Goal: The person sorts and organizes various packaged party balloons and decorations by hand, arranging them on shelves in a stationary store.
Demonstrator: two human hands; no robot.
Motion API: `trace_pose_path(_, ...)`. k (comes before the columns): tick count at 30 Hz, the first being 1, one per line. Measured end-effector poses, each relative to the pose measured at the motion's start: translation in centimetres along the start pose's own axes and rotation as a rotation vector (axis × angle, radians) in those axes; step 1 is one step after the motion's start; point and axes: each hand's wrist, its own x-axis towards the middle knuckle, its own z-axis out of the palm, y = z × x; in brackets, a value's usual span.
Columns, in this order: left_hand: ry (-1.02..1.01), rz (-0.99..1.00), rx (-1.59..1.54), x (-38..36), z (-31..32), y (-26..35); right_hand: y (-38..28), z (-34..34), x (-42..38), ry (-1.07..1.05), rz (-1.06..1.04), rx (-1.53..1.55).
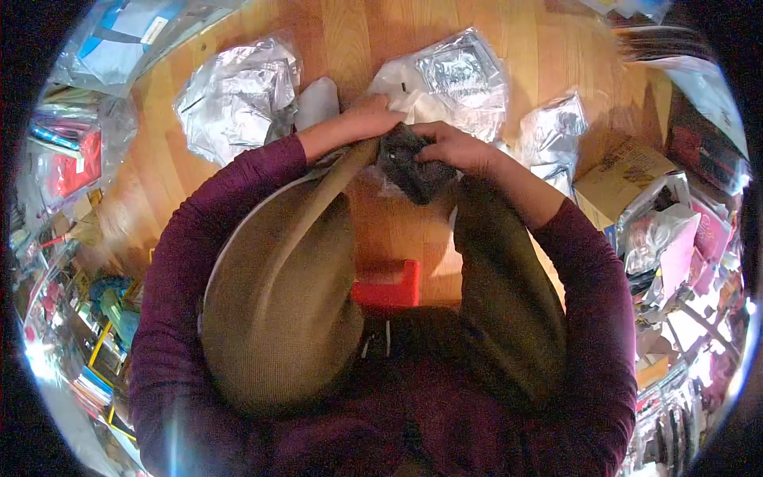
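Note:
Between my knees, both hands meet at a dark grey, crumpled bundle, soft-looking with a shiny edge that may be clear film. I cannot make out its exact kind. My right hand is closed on its upper right side, thumb and fingers pinching it. My left hand is closed at its upper left edge, with most of its fingertips hidden. Just beyond the hands lies a clear plastic bag of silvery packets. Another bag of silvery packets rests to the left, on the wooden floor.
A red plastic piece lies on the floor between my legs. More silvery packets and a cardboard box stand at the right. Mixed bags and papers crowd both sides, including a bag with red and blue items.

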Motion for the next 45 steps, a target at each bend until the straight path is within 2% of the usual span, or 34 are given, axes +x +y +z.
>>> trace_pose_path(3,-0.076,0.068,-0.034,2.2,1.1,-3.2,-1.3,-2.6,-0.7,0.007,0.058,-0.261)
trace_pose_path(4,-0.075,0.065,-0.037,2.7,1.3,-3.9,-1.5,-4.3,-1.0,0.105,0.008,-0.377)
trace_pose_path(5,-0.024,0.111,0.027,2.8,1.5,-4.2,-2.9,-5.1,-1.6,0.265,-0.017,-0.284)
trace_pose_path(6,0.025,0.159,0.094,2.5,1.4,-3.8,-6.9,-4.4,-2.9,0.534,0.027,-0.372)
trace_pose_path(7,0.022,0.162,0.094,2.2,1.4,-3.5,-4.8,-7.5,-1.6,0.641,0.004,-0.131)
trace_pose_path(8,0.039,0.131,0.089,1.2,0.7,-2.2,-5.9,-8.0,-1.3,0.641,-0.261,-0.136)
trace_pose_path(10,0.052,0.105,0.09,0.9,0.4,-1.5,-6.1,-9.3,0.9,0.769,-0.422,-0.541)
trace_pose_path(11,0.031,0.125,0.095,1.2,0.5,-2.1,-5.7,-9.2,1.7,0.777,-0.42,-0.537)
trace_pose_path(13,0.01,0.149,0.107,1.5,0.4,-2.2,-3.1,-8.9,3.4,0.722,-0.071,-1.313)
trace_pose_path(14,-0.019,0.193,0.14,1.5,0.3,-2.2,0.6,-9.6,3.9,0.802,-0.219,-1.451)
trace_pose_path(16,-0.05,0.232,0.175,1.2,0.1,-2.1,1.8,-7.0,2.8,0.73,-0.057,-1.372)
trace_pose_path(18,0.007,0.056,0.044,0.5,-0.1,-1.4,4.2,-4.5,1.3,0.445,-0.078,-1.372)
trace_pose_path(20,0.044,0.084,0.093,0.2,-0.1,-1.5,4.7,-2.0,-1.6,0.205,0.192,-1.122)
trace_pose_path(23,0.098,0.112,0.116,1.3,0.7,-2.6,3.8,-1.8,-3.4,0.189,0.227,-1.049)
trace_pose_path(24,0.098,0.116,0.105,0.9,0.9,-2.5,3.9,-3.0,-3.6,0.228,-0.039,-0.92)
trace_pose_path(25,0.092,0.104,0.104,0.5,0.8,-2.4,3.9,-4.3,-2.8,0.296,-0.308,-1.055)
trace_pose_path(26,-0.026,0.02,0.103,-0.4,-0.6,-0.8,1.5,-4.2,-2.1,0.443,-0.168,-0.879)
trace_pose_path(27,-0.139,-0.059,0.103,-0.6,-1.5,0.2,-0.6,-4.3,-1.3,0.54,-0.017,-0.835)
trace_pose_path(28,-0.14,-0.055,0.106,-0.3,-1.3,-0.1,-1.9,-4.3,-0.2,0.656,-0.139,-0.784)
trace_pose_path(29,-0.029,0.103,0.143,0.2,-0.5,-1.1,-3.8,-3.7,0.6,0.654,-0.24,-0.704)
trace_pose_path(30,0.086,0.262,0.18,1.1,0.5,-2.6,-3.9,-3.2,1.6,0.579,-0.228,-0.592)
trace_pose_path(31,0.118,0.316,0.155,3.9,2.2,-6.2,-1.8,-2.8,3.7,0.639,-0.239,-0.703)
trace_pose_path(32,0.113,0.321,0.163,3.6,1.7,-5.5,-0.7,-1.5,4.4,0.688,-0.209,-0.676)
trace_pose_path(34,-0.052,0.155,-0.057,1.8,0.9,-3.7,0.5,0.5,4.4,0.591,-0.049,-0.618)
trace_pose_path(36,-0.039,0.111,-0.051,1.5,0.8,-4.3,2.2,2.0,2.9,0.261,-0.026,-0.471)
trace_pose_path(38,-0.02,0.077,-0.044,1.4,0.7,-4.5,5.0,3.6,1.0,-0.1,0.056,-0.684)
trace_pose_path(40,0.073,0.382,0.227,1.7,0.8,-4.5,7.2,5.1,-1.4,-0.254,0.017,-0.736)
trace_pose_path(41,-0.12,0.344,0.376,2.2,0.3,-4.0,6.2,4.7,-1.8,-0.261,0.018,-0.738)
trace_pose_path(43,-0.128,0.259,0.289,1.2,-0.7,-2.0,1.8,3.8,-2.8,-0.154,0.396,-0.723)
trace_pose_path(44,-0.143,0.184,0.212,0.6,-1.0,-1.7,0.7,1.7,-2.7,-0.083,0.251,-0.585)
trace_pose_path(45,-0.144,0.179,0.214,0.5,-0.5,-2.7,-0.6,0.0,-3.1,0.116,0.101,-0.663)
